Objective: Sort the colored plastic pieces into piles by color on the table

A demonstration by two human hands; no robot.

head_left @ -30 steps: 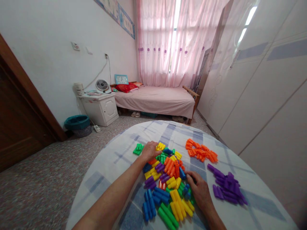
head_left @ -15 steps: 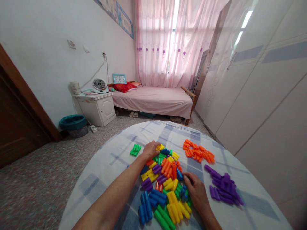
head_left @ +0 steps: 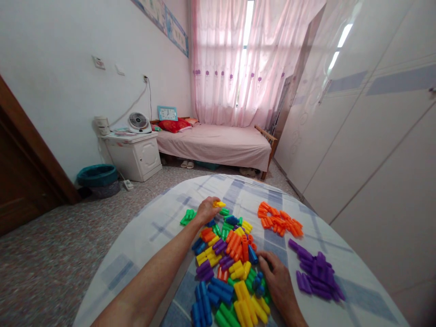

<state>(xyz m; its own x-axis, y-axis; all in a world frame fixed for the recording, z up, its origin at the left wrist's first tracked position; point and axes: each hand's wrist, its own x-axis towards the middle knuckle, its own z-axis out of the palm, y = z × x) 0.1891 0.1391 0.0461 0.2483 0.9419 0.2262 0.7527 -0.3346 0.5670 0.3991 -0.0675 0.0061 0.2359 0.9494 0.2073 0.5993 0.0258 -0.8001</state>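
Observation:
My left hand reaches to the far side of a mixed heap of plastic tube-shaped building blocks. Its fingers are closed on a yellow block, held just above the cloth. Beside that hand lies a small group of green blocks. My right hand rests at the heap's right edge, thumb and forefinger apart, with nothing seen in it. Its fingertips are next to a dark blue block; whether they touch it I cannot tell. Orange blocks stand out mid-heap, with yellow blocks nearer me.
An orange pile lies at the right back of the round table, a purple pile nearer on the right. Beyond stand a bed, a white cabinet, a bin and a wardrobe.
My left hand has drawn the yellow block away from the heap, leftward and back, uncovering green and blue blocks. The right hand stays beside the heap. The view has shifted slightly.

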